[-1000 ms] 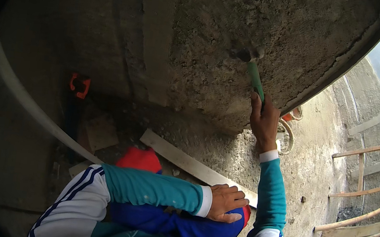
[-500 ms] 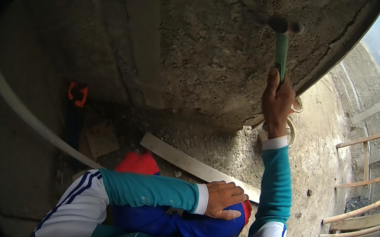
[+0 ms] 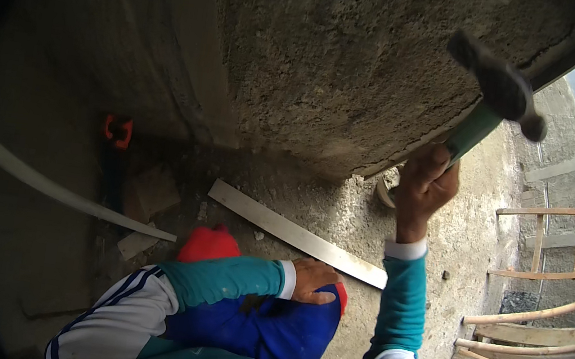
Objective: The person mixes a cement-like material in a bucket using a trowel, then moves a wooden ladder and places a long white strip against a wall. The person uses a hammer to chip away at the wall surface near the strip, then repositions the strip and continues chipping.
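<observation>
My right hand (image 3: 425, 190) is wrapped round the green handle of a hammer (image 3: 506, 92). The dark metal head is raised and tilted, apart from the rough grey wall (image 3: 331, 69) as far as I can see. My left hand (image 3: 314, 279) lies flat over my bent knee (image 3: 301, 323), which is clothed in blue with a red patch at the knee; it holds nothing. Some of its fingers are hidden behind the knee.
A long pale board (image 3: 295, 233) lies on the floor ahead of my knees. Farther left are an orange-handled tool (image 3: 118, 132) and a pale strip (image 3: 61, 192). Wooden poles (image 3: 529, 333) and a ladder-like frame (image 3: 555, 215) stand at the right.
The hammer has swung back from the wall, toward me and to the right, its head now larger in view and tilted. My left hand stays on the knee; the view has shifted slightly.
</observation>
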### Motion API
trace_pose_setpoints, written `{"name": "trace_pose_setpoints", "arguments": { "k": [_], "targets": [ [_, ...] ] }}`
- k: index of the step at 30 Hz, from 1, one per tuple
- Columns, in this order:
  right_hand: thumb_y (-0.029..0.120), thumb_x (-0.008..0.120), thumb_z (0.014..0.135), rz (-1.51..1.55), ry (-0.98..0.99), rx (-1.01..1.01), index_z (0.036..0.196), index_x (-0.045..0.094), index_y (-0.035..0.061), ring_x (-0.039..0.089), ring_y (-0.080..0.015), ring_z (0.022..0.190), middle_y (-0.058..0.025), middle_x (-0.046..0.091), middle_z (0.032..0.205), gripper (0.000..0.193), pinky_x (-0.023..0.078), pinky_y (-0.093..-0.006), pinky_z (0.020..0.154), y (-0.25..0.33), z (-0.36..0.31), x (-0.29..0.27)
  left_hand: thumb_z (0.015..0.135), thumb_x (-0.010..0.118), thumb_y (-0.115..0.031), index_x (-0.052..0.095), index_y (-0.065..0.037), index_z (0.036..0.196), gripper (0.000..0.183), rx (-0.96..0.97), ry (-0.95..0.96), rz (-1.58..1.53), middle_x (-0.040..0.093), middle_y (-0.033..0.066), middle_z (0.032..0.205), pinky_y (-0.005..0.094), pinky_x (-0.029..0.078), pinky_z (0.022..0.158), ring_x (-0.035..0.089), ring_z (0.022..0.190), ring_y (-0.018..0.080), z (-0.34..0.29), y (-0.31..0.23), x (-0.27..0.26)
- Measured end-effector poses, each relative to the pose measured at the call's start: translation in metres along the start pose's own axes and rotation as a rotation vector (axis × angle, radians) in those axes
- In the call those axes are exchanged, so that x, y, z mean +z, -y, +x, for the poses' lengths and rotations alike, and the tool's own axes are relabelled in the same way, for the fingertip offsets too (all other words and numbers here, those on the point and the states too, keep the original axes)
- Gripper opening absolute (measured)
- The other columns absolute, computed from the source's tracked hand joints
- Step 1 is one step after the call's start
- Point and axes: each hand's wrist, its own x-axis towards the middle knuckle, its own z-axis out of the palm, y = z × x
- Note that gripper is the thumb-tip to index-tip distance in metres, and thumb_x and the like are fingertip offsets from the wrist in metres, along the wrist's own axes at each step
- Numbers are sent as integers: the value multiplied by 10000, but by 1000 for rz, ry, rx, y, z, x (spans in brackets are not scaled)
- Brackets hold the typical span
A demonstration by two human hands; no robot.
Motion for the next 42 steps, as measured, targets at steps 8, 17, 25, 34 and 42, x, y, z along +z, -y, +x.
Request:
{"name": "trace_pose_setpoints", "arguments": {
  "k": [8, 17, 25, 34, 42],
  "targets": [
    [213, 597, 1038, -183, 195, 168, 1018, 606, 37, 621, -301, 535, -139, 604, 650, 178, 448, -388, 489, 32, 43, -23, 1010, 548, -489, 487, -112, 1497, 618, -487, 76, 487, 472, 141, 1563, 554, 242, 1243, 344, 1519, 307, -124, -108, -42],
    [256, 711, 952, -437, 443, 218, 963, 604, 61, 629, -440, 598, -178, 614, 655, 223, 455, -486, 504, 63, 67, -44, 792, 796, -490, 137, -85, 1619, 1133, -1471, -374, -146, 305, 342, 1575, 618, 328, 1166, 372, 1403, 552, -231, -253, -39],
    [403, 646, 1006, -822, 800, 381, 958, 554, 86, 667, -390, 600, -168, 687, 750, 334, 482, -514, 548, 49, 62, -33, 827, 772, -464, 73, -113, 1635, 1124, -1702, -172, -139, 317, 309, 1565, 628, 407, 1113, 448, 1360, 555, -222, -282, -15],
    [252, 692, 957, -307, 503, 61, 946, 547, 99, 638, -370, 590, -131, 641, 723, 211, 466, -460, 507, 61, 72, -47, 845, 757, -477, 31, -137, 1640, 1130, -1731, -81, -176, 274, 267, 1608, 647, 399, 1111, 424, 1395, 525, -229, -294, 24],
    [326, 764, 907, -606, 733, 195, 881, 557, 119, 646, -321, 616, -91, 634, 758, 295, 455, -442, 519, 119, 53, -73, 856, 733, -513, 54, -143, 1647, 1106, -1656, -122, -222, 260, 288, 1639, 645, 394, 1103, 406, 1409, 524, -256, -312, 72]
  ]
}}
